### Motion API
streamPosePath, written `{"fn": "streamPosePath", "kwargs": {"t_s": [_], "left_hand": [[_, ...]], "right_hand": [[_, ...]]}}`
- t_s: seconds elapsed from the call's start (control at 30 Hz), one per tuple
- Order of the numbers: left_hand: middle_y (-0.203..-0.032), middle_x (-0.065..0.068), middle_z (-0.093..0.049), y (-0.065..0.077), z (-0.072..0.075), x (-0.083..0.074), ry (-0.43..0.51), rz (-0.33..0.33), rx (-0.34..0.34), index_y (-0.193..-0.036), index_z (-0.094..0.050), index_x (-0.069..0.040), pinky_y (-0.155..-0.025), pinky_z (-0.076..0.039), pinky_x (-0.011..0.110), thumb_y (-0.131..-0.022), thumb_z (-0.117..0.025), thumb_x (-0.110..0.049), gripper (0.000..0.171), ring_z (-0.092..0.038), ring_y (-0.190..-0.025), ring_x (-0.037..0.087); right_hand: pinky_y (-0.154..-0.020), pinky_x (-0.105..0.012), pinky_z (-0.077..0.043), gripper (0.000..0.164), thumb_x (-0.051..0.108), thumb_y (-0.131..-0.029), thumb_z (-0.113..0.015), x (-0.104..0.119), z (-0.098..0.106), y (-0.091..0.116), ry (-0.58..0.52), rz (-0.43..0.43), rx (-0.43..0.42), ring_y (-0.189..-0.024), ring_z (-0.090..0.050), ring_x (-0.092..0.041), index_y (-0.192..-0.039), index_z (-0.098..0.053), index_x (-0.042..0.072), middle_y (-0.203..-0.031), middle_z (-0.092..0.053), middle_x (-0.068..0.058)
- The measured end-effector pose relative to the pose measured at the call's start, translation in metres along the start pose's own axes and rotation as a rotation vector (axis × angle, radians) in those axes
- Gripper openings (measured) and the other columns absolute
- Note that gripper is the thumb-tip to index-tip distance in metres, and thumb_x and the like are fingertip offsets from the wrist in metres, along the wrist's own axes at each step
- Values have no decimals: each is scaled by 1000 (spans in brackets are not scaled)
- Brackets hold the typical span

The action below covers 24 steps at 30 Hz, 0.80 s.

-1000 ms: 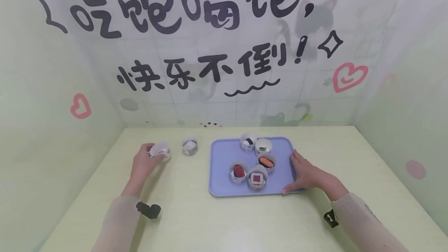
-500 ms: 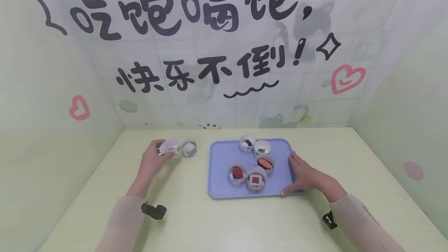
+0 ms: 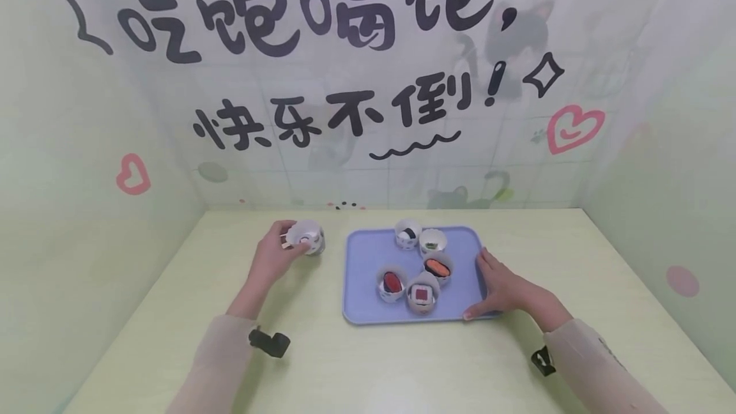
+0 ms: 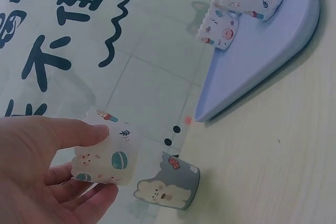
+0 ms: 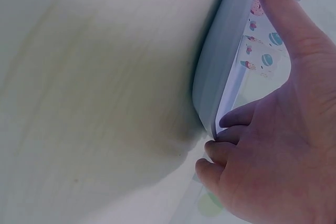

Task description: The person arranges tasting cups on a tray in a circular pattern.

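My left hand [image 3: 273, 255] pinches a white paper baking cup [image 4: 107, 150] with a scalloped rim and small coloured prints, thumb on one side and fingers on the other. Close beside it in the left wrist view stands a grey cup with a bear print [image 4: 173, 184]; in the head view the held cup overlaps it, hiding most of it. To the right lies a blue tray [image 3: 361, 254]. My right hand [image 3: 506, 287] rests at the tray's right end, fingers along the right rim and thumb at the front rim.
On the tray stand several paper cups with toy sushi: a red-topped piece [image 3: 392, 282], a square one with a red centre [image 3: 421, 294], an orange-topped piece [image 3: 437, 267] and a black-and-white one [image 3: 408, 234]. Another cup [image 3: 432, 241] holds something green. A printed wall rises behind the table.
My left hand has moved right with the paper cup, from apart from the grey cup to overlapping it in the head view. My right hand and the tray have stayed in place.
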<state>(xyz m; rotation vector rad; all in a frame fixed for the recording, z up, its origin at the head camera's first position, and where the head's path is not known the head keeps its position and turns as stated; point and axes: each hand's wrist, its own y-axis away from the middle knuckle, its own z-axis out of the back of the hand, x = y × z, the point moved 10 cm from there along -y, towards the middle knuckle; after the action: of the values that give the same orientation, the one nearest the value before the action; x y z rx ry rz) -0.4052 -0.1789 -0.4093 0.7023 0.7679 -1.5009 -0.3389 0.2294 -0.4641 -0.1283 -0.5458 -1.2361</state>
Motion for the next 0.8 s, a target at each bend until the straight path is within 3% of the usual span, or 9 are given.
{"fn": "streamPosePath", "kwargs": {"t_s": [0.47,0.8], "left_hand": [[-143,26,-51,-5,-46,-24,29,-40,49,-140,-44,1,-101,-54,47,-90,-71,-14,59,-58,-125,41],[-140,26,-54,-1,-86,-37,1,-72,110,-136,-49,0,-105,-50,50,-88,-73,-10,55,-56,-126,43]], "right_hand": [[-118,-69,-19,134,48,-67,-89,1,0,-1,3,9,-1,-145,-9,-60,-148,-9,-22,-156,-2,-44],[-118,-69,-19,135,49,-67,-89,0,-1,-1,2,-1,8,-145,-9,-60,-149,-8,-22,-157,-2,-44]]}}
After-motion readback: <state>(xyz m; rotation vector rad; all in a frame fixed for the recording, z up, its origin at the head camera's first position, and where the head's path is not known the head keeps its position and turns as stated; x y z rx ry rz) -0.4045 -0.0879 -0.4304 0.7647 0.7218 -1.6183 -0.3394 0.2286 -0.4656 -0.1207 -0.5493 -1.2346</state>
